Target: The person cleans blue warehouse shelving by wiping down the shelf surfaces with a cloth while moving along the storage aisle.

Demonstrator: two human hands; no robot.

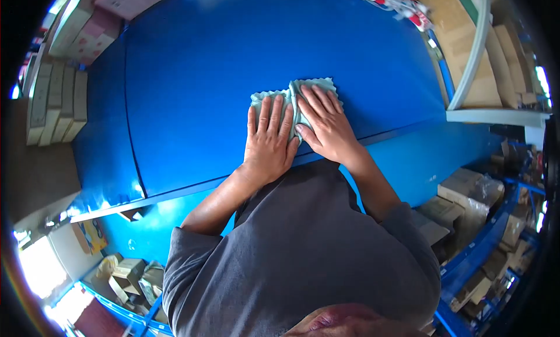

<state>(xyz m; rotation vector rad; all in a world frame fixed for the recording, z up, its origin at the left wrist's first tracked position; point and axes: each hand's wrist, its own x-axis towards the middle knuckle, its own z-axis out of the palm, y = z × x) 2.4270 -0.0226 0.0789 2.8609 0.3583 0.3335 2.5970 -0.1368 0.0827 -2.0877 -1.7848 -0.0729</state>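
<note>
A pale green cloth with scalloped edges lies on the blue tabletop, close to its near edge. A raised fold runs down the cloth's middle. My left hand rests flat on the cloth's left half, fingers stretched out and slightly apart. On the right half lies my right hand, palm down, its fingers pointing up and to the left. The thumbs come close together near the fold. Part of the cloth is hidden under both palms.
Boxes stand at the left end of the table. Cardboard and a curved grey bar are at the right. Red and clear plastic packaging lies at the far right. Blue shelving with cartons stands behind on the right.
</note>
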